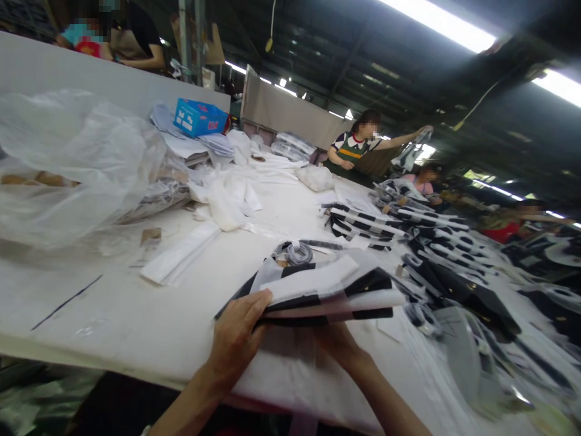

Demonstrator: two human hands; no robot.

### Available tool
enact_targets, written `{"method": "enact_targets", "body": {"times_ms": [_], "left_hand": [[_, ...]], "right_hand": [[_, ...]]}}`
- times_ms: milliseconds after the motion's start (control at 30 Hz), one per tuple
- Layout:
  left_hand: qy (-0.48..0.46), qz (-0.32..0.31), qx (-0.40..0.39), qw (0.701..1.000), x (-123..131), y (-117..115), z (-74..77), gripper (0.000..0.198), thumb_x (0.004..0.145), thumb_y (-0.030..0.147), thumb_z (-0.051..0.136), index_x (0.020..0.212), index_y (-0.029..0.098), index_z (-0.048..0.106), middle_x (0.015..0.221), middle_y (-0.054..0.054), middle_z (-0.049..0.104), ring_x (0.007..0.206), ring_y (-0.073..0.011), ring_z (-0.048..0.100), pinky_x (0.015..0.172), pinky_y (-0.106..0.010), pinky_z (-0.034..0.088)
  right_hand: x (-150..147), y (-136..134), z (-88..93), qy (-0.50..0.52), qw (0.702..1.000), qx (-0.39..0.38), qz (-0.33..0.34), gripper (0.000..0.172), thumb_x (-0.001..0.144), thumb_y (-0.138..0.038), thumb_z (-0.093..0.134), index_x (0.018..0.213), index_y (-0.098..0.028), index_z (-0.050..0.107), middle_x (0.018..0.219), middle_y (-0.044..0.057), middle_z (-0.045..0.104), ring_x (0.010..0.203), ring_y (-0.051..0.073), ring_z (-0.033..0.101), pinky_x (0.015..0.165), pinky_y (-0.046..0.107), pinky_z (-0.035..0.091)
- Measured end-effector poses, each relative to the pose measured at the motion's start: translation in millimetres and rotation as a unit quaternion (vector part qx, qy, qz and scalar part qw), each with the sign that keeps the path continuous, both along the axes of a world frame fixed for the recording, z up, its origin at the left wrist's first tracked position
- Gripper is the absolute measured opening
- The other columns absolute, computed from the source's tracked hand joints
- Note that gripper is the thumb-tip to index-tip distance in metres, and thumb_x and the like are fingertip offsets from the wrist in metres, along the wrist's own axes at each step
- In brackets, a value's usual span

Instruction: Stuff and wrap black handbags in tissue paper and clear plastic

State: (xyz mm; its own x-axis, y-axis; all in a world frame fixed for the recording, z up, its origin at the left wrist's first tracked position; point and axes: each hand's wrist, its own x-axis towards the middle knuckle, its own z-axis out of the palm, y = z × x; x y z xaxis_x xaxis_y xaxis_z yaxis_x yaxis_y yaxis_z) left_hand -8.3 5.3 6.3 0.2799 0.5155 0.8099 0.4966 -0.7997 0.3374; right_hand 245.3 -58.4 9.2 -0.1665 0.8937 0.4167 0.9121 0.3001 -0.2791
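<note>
Tubes (445, 21) are glaring white high to the right of the left hand (236, 330) and its grip, spreading haze across the dim roof (327, 54). Softer light is falling on the table (131, 327) around the grip, while the space below is sinking into shadow. Rightward of the grip, the pile (463, 251) is blurring and stretching toward the edge.

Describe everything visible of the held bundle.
The bundle is black and white, layered, apparently folded fabric, with a translucent, plastic-like band across its right part. It is held over the near side of the white table. The left hand grips its left end, thumb on top; the right hand is underneath, fingers hidden. A grey coil shows at its far edge.
</note>
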Motion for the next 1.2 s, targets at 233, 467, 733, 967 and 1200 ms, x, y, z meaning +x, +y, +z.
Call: {"method": "enact_targets", "body": {"times_ms": [233, 467, 733, 967, 1200], "left_hand": [[0.103, -0.092, 0.13, 0.982, 8, -11, 2.6, 0.033, 0.098, 0.009, 0.041, 0.123, 0.015, 0.062, 0.12, -0.008, 0.07, 0.114, -0.0192, 0.062, 0.095, -0.033, 0.045], [0.142, -0.113, 0.17, 0.969, 13, -15, 15.4, 0.036, 0.1, 0.009, 0.035, 0.12, 0.015, 0.064, 0.118, -0.008, 0.071, 0.113, -0.018, 0.062, 0.097, -0.033, 0.043], [0.143, -0.108, 0.179, 0.967, 28, -29, 28.6, 0.036, 0.101, 0.011, 0.035, 0.119, 0.015, 0.065, 0.118, -0.007, 0.071, 0.114, -0.0175, 0.061, 0.099, -0.032, 0.044], [0.135, -0.111, 0.173, 0.969, 38, -35, 18.9, 0.036, 0.101, 0.012, 0.035, 0.118, 0.015, 0.066, 0.119, -0.007, 0.07, 0.114, -0.0177, 0.061, 0.103, -0.033, 0.041], [0.127, -0.115, 0.159, 0.972, 40, -38, 2.4, 0.036, 0.101, 0.014, 0.035, 0.12, 0.016, 0.066, 0.124, -0.008, 0.068, 0.119, -0.0192, 0.059, 0.107, -0.035, 0.039]], "right_hand": [[-7, -114, 42.2, 0.007, 0.993, 0.043, 0.113, 0.017, 0.089, -0.011, 0.058, 0.101, -0.019, 0.066, 0.09, 0.006, 0.073, 0.081, 0.017, 0.071, 0.074, 0.022, 0.058], [15, -85, 115.6, 0.059, 0.995, 0.064, -0.045, 0.01, 0.092, -0.019, 0.058, 0.087, -0.022, 0.067, 0.091, 0.005, 0.072, 0.086, 0.018, 0.069, 0.078, 0.026, 0.056], [72, 51, 94.7, -0.015, 0.969, -0.193, -0.152, 0.041, 0.083, -0.021, 0.064, 0.125, -0.02, 0.062, 0.126, 0.01, 0.065, 0.113, 0.024, 0.063, 0.1, 0.038, 0.047], [100, 120, 78.4, -0.085, 0.936, -0.303, -0.156, 0.096, 0.063, -0.025, 0.084, 0.148, -0.015, 0.04, 0.149, 0.018, 0.045, 0.136, 0.031, 0.044, 0.11, 0.039, 0.037], [98, 141, 77.5, -0.163, 0.907, -0.321, -0.219, 0.037, 0.077, -0.031, 0.072, 0.112, -0.018, 0.071, 0.113, 0.015, 0.071, 0.107, 0.031, 0.065, 0.086, 0.037, 0.05]]}}
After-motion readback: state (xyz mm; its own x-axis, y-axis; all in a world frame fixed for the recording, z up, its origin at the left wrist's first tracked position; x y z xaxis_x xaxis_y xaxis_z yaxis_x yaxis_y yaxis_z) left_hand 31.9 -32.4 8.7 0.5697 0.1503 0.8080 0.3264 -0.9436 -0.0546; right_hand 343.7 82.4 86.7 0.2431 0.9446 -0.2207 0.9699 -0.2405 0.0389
